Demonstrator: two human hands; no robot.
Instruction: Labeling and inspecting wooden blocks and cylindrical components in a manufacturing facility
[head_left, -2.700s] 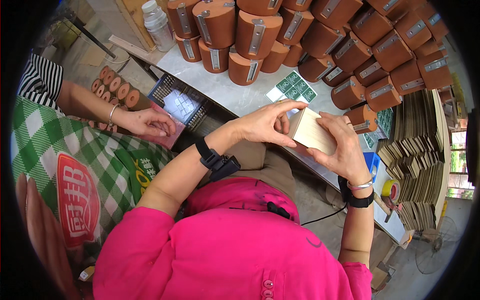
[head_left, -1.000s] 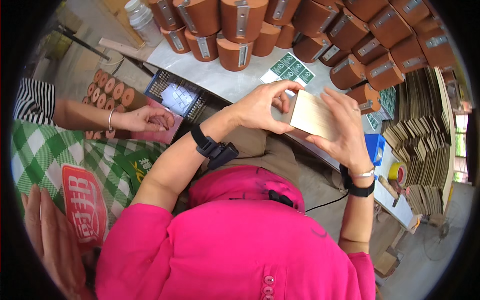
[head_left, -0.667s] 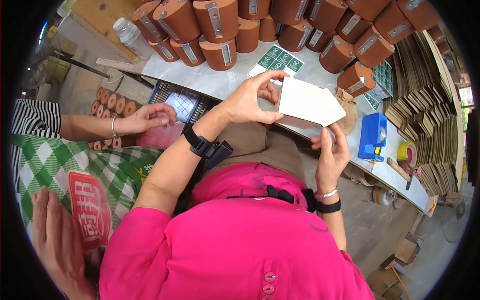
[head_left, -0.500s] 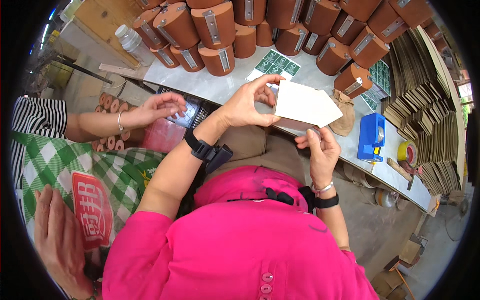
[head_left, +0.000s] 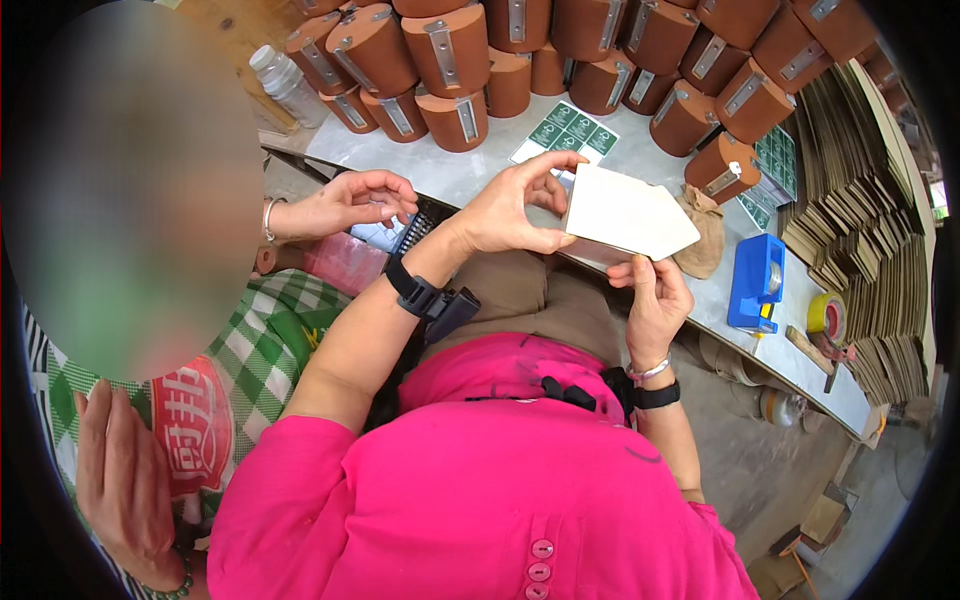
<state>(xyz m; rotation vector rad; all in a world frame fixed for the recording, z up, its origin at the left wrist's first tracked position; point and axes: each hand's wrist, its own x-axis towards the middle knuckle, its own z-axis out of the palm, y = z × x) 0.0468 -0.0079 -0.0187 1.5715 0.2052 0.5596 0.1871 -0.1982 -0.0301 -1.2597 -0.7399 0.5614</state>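
Note:
My left hand point(head_left: 512, 207) grips the flat end of a pale, house-shaped block or box point(head_left: 630, 213), thumb below and fingers on the far side. Its pointed end faces right, and the cream face is turned up toward me. At the near lower edge, my right hand point(head_left: 655, 300) pinches with thumb and bent fingers; part of these fingers is hidden. I hold the piece above the front edge of the grey table point(head_left: 400, 165). Behind its pointed end lies a crumpled brown cloth point(head_left: 705, 240).
Stacked brown cylinders with metal strips point(head_left: 450, 50) line the back. Green-and-white label sheets point(head_left: 565, 130), a blue tape dispenser point(head_left: 755, 280), a yellow tape roll point(head_left: 826, 313) and cardboard stacks point(head_left: 850, 180) are on the table. At left, a co-worker's hand point(head_left: 360, 200) reaches near my left forearm.
My right thumb has come up against the block's lower edge. The co-worker leans in from the left, their raised hand shifting right. The whole view has shifted slightly.

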